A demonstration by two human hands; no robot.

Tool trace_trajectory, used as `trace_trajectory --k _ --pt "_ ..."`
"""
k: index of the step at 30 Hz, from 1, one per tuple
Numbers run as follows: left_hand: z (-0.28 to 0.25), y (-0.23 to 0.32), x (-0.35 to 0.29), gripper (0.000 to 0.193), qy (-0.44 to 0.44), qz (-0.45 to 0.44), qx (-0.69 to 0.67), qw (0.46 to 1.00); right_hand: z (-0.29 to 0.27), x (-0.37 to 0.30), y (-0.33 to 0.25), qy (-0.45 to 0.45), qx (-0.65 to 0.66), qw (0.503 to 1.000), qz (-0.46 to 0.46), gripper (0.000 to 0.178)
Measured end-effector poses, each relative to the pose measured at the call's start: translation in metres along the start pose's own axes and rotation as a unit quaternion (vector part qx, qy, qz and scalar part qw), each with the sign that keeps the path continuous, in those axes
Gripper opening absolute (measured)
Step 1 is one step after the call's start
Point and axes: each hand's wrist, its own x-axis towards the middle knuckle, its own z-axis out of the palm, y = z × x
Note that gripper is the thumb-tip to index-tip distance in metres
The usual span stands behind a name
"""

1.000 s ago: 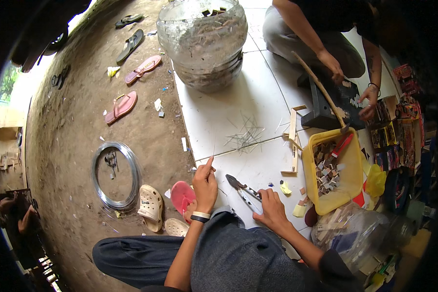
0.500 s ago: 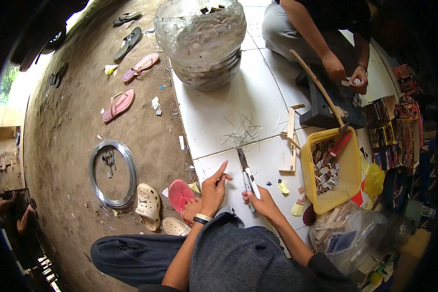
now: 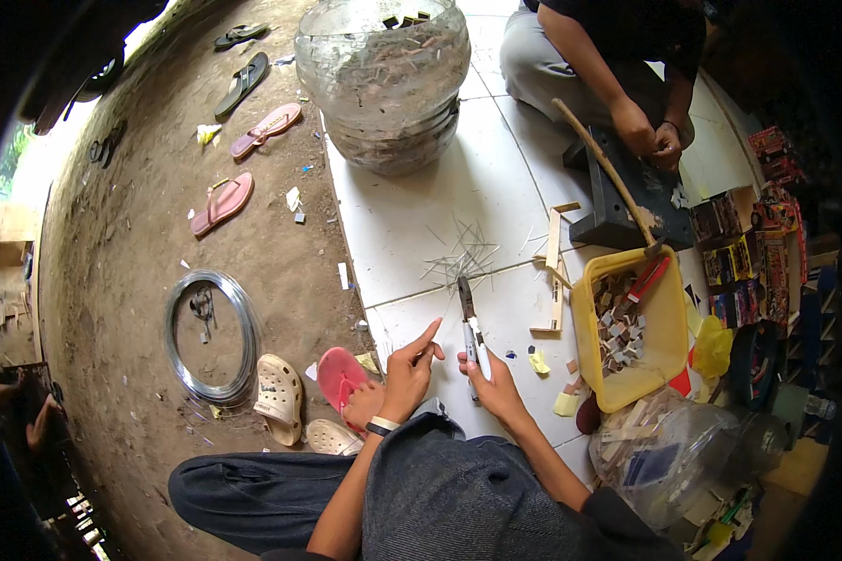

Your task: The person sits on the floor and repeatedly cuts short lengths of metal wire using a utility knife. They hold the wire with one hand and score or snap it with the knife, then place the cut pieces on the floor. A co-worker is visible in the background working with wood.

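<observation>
In my right hand [image 3: 496, 385] is a pair of pliers [image 3: 470, 327] with dark jaws and pale handles, its tip pointing away from me. My fingers are closed round the handles. Left of it, my left hand [image 3: 410, 376] is raised with the index finger stretched toward the pliers; the other fingers bend loosely, and I make out nothing in them. Just beyond the pliers' jaws, a loose heap of thin, straight wire pieces [image 3: 463, 254] lies on the white tiles. A coil of silvery wire [image 3: 171, 327] rests on the dirt at the left.
A yellow basket [image 3: 672, 327] holds small wooden pieces and a red-handled tool. Behind it a co-worker's hands [image 3: 650, 136] meet over a dark block [image 3: 617, 201], where a hammer [image 3: 608, 168] leans. A large clear tub [image 3: 384, 75] stands ahead; sandals [image 3: 223, 204] lie left.
My right hand and the pliers have risen slightly and tilted more upright. My left hand stays nearly in place. The co-worker's hands have shifted a little to the left and closer together.
</observation>
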Motion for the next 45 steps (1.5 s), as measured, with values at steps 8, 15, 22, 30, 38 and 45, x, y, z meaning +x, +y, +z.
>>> trace_trajectory --k 8,15,22,30,38,45 --pt "0.000 0.003 0.000 0.061 -0.020 -0.007 -0.014 1.000 0.004 0.002 0.003 0.024 -0.009 1.000 -0.012 0.055" --pt "0.000 0.004 -0.001 0.061 -0.023 -0.016 -0.018 0.999 0.004 0.005 0.003 0.038 -0.028 0.998 -0.039 0.057" --pt "-0.001 0.003 0.000 0.061 -0.023 -0.005 -0.019 1.000 0.005 -0.002 -0.006 0.035 -0.039 0.999 -0.014 0.057" --pt "-0.002 -0.003 0.002 0.060 -0.025 -0.004 -0.018 1.000 0.008 -0.003 -0.005 0.047 -0.080 0.994 -0.055 0.051" --pt "-0.002 -0.001 0.001 0.055 -0.036 -0.009 -0.022 0.999 0.009 -0.004 -0.009 0.069 -0.085 0.994 0.026 0.041" --pt "-0.001 -0.001 0.000 0.053 -0.036 -0.011 -0.024 0.999 0.009 -0.009 -0.021 0.074 -0.131 0.988 0.032 0.041"
